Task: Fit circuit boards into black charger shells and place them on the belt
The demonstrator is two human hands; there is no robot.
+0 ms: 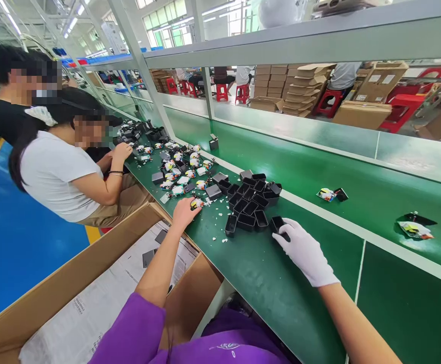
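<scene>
My bare left hand (186, 215) reaches to the near edge of a pile of small circuit assemblies, its fingers closed on one circuit assembly (196, 203) with white and yellow parts. In a white glove, my right hand (302, 247) grips a black plastic case (277, 224) at the right end of a cluster of similar cases. Those open black cases (250, 207) stand packed together between my hands, hollow side up. More circuit assemblies (184, 180) lie heaped beyond my left hand, mixed with a few dark lids. White crumbs are scattered near the cases.
An open cardboard box (129, 268) with paper and several dark flat pieces stands at my left, below the table edge. Two assemblies sit on the green conveyor belt (281, 156) at right. A co-worker (61, 162) works at the left. A metal shelf (300, 38) crosses overhead.
</scene>
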